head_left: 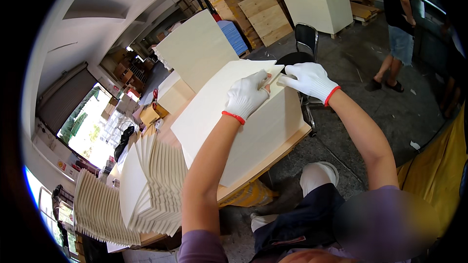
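Observation:
A tall stack of cream-coloured sheets [261, 139] stands on a wooden table in front of me. At its far right corner, my left hand [247, 93], in a white knitted glove with a red cuff, is closed on the edge of the top sheet [209, 102], with bare fingertips showing. Across that same corner, my right hand [310, 81], gloved alike, pinches the sheet's tip. The corner is lifted slightly, leaving a narrow gap below it. How many sheets lie between the fingers is hidden.
Fanned stacks of curved cream sheets [163, 185] sit at the left on the table [278, 153]. Another large stack [195, 48] rises behind. A black chair [306, 39] stands beyond my right hand. A person [400, 29] stands at the right, near a pale block-shaped stack [317, 7].

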### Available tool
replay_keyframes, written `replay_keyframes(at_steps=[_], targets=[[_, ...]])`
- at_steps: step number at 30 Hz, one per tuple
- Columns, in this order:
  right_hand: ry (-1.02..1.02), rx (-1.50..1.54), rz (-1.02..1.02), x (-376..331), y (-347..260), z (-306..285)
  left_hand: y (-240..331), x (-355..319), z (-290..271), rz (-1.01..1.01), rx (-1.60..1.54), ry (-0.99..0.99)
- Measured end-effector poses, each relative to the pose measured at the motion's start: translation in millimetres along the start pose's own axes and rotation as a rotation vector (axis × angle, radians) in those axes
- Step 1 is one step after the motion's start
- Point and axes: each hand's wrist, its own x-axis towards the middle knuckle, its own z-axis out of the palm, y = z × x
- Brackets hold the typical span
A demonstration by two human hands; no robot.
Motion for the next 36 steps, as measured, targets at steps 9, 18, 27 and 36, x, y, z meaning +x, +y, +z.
replay_keyframes(at_steps=[9,18,27,36], targets=[[0.131,0.576,0.186,16,-16,14,-25,-1,16,0.081,-0.323,-0.023],[0.219,0.709,0.282,12,-17,33,-14,-6,7,0.002,-0.466,-0.062],[0.215,0.711,0.311,10,-18,29,-14,-7,8,0.032,-0.594,0.000],[0.261,0.633,0.282,12,-17,35,-9,-6,5,-0.045,-0.346,-0.105]])
